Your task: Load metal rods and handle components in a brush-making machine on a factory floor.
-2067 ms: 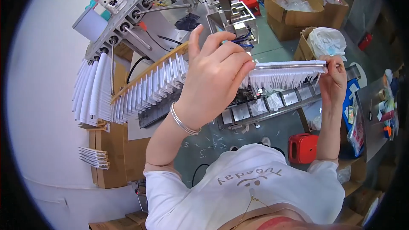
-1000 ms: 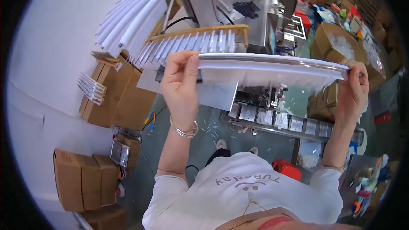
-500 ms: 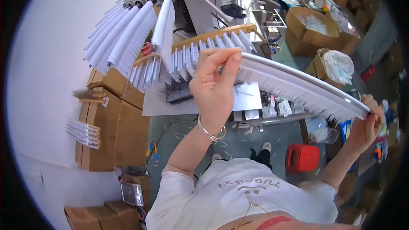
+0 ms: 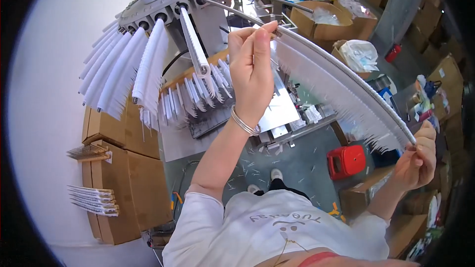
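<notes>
A long rod threaded with a dense row of white fringed strips (image 4: pixel 341 91) stretches between my two hands, sloping down to the right. My left hand (image 4: pixel 252 71) pinches its upper left end between thumb and fingers. My right hand (image 4: pixel 418 160) grips the lower right end. The left end is close to a bare metal rod (image 4: pixel 230 8) that sticks out of a round metal machine ring (image 4: pixel 163 7); whether they touch cannot be told. Other machine rods to the left carry similar white strips (image 4: pixel 151 66).
Below the ring, a rack of white strips (image 4: pixel 195 94) stands on a metal worktable (image 4: pixel 282 113). Cardboard boxes (image 4: pixel 138 193) are stacked at left. A red stool (image 4: pixel 346 161) stands on the scrap-strewn floor at right. An open carton (image 4: pixel 316 24) sits at back right.
My left hand has risen with its end of the rod, and my right hand is slightly lower, so the rod slopes more steeply. The view has shifted, bringing more of the ring into sight.
</notes>
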### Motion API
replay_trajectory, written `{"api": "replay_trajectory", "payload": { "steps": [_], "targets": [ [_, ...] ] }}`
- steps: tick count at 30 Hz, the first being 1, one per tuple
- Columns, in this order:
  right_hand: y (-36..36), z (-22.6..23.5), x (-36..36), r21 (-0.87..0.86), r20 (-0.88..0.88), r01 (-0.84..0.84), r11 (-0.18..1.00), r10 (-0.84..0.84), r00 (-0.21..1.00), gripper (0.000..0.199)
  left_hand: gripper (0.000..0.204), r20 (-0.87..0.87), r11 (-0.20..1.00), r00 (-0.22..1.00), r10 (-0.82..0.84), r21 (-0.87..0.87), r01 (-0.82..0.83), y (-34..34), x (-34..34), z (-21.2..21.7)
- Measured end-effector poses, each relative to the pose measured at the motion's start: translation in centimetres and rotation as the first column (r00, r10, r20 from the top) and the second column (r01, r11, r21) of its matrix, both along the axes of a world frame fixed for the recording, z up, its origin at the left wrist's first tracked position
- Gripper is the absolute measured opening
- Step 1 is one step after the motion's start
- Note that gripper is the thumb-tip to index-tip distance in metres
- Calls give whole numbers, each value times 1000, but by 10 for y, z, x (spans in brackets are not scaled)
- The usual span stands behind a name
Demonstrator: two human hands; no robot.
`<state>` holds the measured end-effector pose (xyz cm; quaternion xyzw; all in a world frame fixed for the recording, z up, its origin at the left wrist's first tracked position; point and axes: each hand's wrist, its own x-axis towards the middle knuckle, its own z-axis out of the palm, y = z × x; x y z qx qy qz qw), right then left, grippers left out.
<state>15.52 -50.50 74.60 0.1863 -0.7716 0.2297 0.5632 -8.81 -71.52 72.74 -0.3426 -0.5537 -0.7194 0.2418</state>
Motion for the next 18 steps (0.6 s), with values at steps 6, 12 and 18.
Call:
{"api": "replay_trajectory", "payload": {
  "steps": [6, 12, 18],
  "targets": [
    [-14, 14, -1, 241, 15, 32, 970, -37, 999, 31, 31, -61, 987, 993, 104, -114, -111, -7, 6, -4],
    [-24, 32, -31, 346, 156, 5, 938, -63, 986, 30, 35, -116, 965, 970, 213, -132, -227, -7, 20, -40],
    [-51, 51, -107, 444, 191, -133, 886, 51, 980, 24, 40, -135, 929, 968, 210, -280, -240, -27, 47, -64]
  ]
}}
